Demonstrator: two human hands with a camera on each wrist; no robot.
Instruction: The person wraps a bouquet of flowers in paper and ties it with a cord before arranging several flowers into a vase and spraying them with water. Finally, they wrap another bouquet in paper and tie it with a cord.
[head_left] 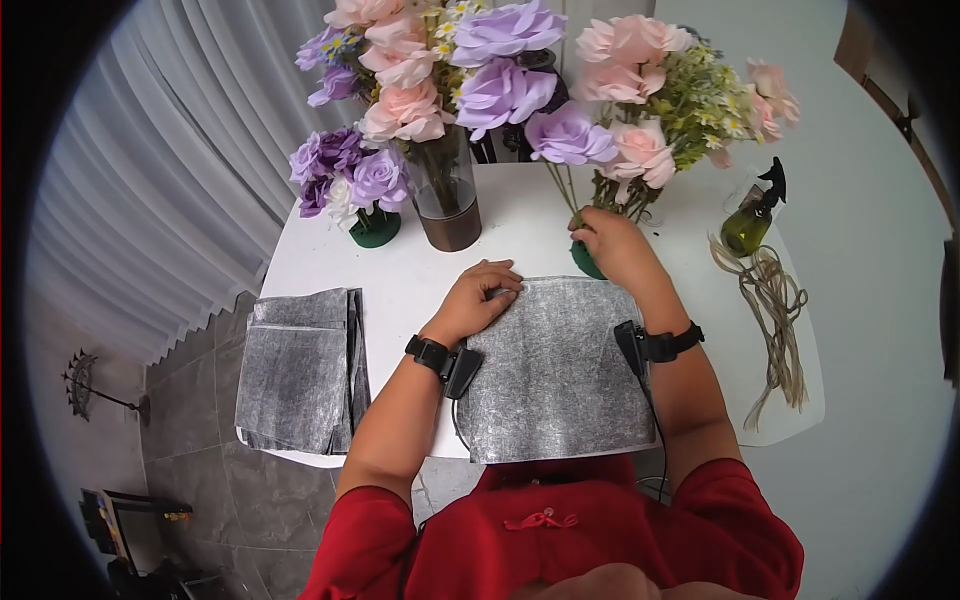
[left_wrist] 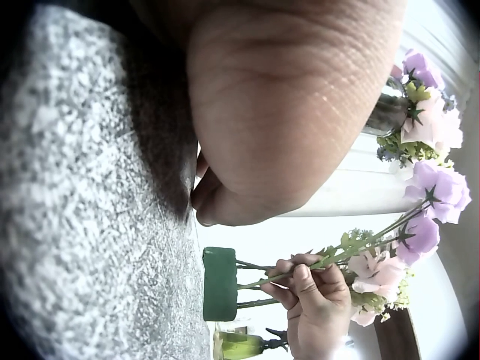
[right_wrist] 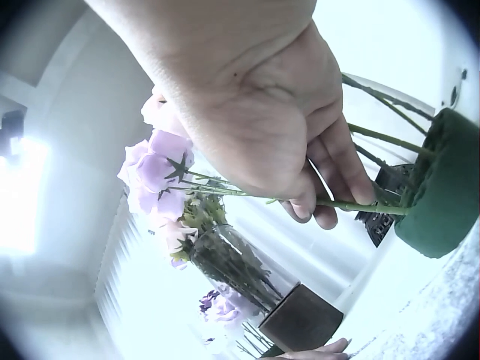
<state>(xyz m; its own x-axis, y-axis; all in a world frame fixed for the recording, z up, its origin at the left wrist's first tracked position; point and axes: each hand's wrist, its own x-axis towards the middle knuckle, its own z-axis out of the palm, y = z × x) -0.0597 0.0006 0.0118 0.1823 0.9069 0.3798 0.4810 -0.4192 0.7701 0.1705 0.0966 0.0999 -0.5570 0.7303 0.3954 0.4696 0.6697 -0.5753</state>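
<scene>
My right hand (head_left: 615, 248) pinches a green stem (right_wrist: 345, 205) of the purple roses (head_left: 568, 135), just above the green foam block (right_wrist: 444, 184). Several stems stand in that block, with pink roses (head_left: 640, 150) and small white flowers above. In the left wrist view the right hand (left_wrist: 319, 307) has thumb and fingers on the stem beside the block (left_wrist: 220, 285). My left hand (head_left: 480, 298) rests on the upper left corner of the grey speckled sheet (head_left: 560, 370), its fingers loosely bent and holding nothing.
A glass vase (head_left: 450, 215) of pink and purple roses stands at the back, beside a small purple arrangement (head_left: 375, 230). Folded grey sheets (head_left: 295, 375) lie at the left. A green spray bottle (head_left: 745, 228) and a bundle of tan cord (head_left: 775, 320) lie at the right.
</scene>
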